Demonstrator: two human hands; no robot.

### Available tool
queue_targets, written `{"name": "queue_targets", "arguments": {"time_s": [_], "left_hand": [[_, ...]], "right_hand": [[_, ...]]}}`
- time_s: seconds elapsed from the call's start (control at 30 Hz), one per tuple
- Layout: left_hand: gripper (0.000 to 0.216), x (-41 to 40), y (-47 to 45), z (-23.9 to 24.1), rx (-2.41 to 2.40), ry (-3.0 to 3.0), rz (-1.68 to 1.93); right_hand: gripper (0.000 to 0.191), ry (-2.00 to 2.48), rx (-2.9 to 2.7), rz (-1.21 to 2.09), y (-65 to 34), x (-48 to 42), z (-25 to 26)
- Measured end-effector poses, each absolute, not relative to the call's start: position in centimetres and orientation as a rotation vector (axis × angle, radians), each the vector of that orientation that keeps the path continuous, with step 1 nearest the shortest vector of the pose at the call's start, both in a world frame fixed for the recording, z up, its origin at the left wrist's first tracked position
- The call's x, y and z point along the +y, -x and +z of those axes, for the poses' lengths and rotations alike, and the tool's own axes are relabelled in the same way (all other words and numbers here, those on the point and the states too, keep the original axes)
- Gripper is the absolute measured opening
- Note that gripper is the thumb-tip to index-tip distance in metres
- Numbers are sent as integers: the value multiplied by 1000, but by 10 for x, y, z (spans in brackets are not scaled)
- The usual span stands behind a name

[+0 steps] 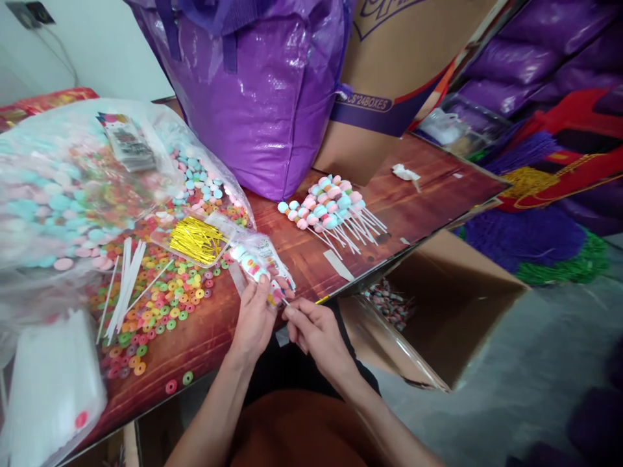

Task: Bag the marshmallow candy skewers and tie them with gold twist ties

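Observation:
Near the table's front edge, my left hand [256, 318] is closed on a small clear printed bag [256, 264] with round pastel candies showing in it. Close beside it, my right hand [314, 327] pinches the end of a thin white stick [286, 302] at the bag's lower end. More printed bags [278, 259] lie just behind my left fingers. To their left stands a clear tray of gold twist ties [197, 240]. Beyond my hands, a pile of candy skewers [333, 204] in pink, blue and white rests on the table, sticks pointing right and toward me.
Loose ring candies [180, 298] and white sticks [127, 285] spread over the left side. A large plastic bag of candies [58, 194] and a stack of clear sleeves [53, 389] lie there. A purple bag [253, 97] stands behind; an open carton [452, 311] sits below right.

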State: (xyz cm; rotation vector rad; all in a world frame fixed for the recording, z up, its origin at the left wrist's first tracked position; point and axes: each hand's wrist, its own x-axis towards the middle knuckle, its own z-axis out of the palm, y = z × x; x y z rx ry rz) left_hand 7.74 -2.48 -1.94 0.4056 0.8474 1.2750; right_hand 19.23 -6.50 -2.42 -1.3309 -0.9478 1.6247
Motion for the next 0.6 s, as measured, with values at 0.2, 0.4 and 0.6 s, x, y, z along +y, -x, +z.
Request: {"name": "queue_targets", "arguments": {"time_s": [0.2, 0.4, 0.6], "left_hand": [[36, -32, -71, -8, 897, -432, 1335], [29, -41, -53, -6, 885, -470, 1342], [30, -52, -12, -4, 1027, -443, 1536]], "right_hand": [[30, 1259, -1003, 1665, -177, -56, -22], [25, 1148, -1228, 1659, -165, -49, -6], [26, 1006, -979, 1854, -110, -33, 4]]}}
